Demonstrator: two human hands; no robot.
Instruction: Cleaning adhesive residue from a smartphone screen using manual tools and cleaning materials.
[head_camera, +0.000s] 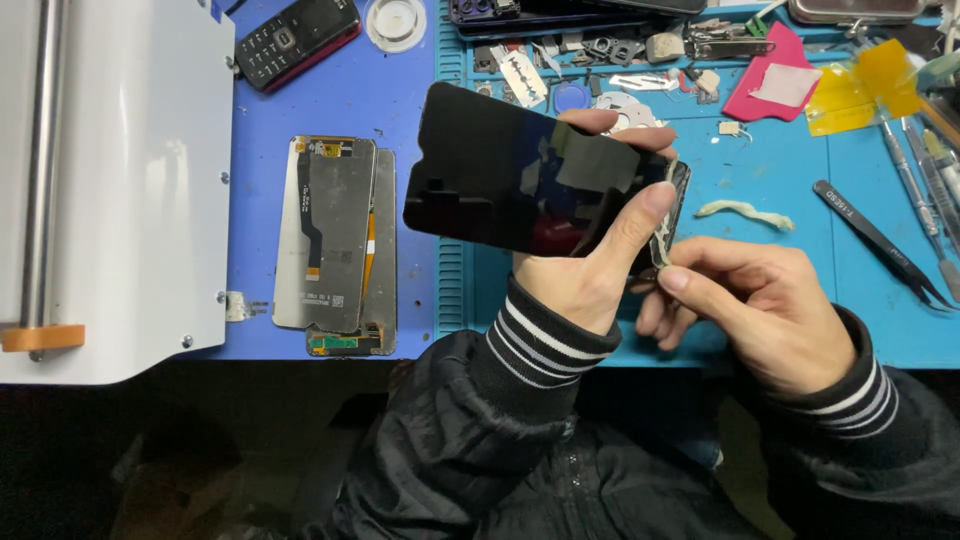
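My left hand (590, 270) grips a black phone screen panel (510, 175), held flat above the blue work mat with its glass facing up. The thumb lies along the panel's right edge and the fingertips curl over its far side. My right hand (760, 305) pinches a pale strip of adhesive (662, 245) at the panel's right end, thumb and forefinger closed on it. Both wrists wear black sleeves with white-striped cuffs.
Two bare display panels (335, 240) lie stacked on the blue mat (330, 100) to the left, beside a white machine (120, 180). A keypad phone (295, 38) sits at the back. Black tweezers (880, 240), a pale glue scrap (745, 212), blades and small parts litter the teal mat (800, 170).
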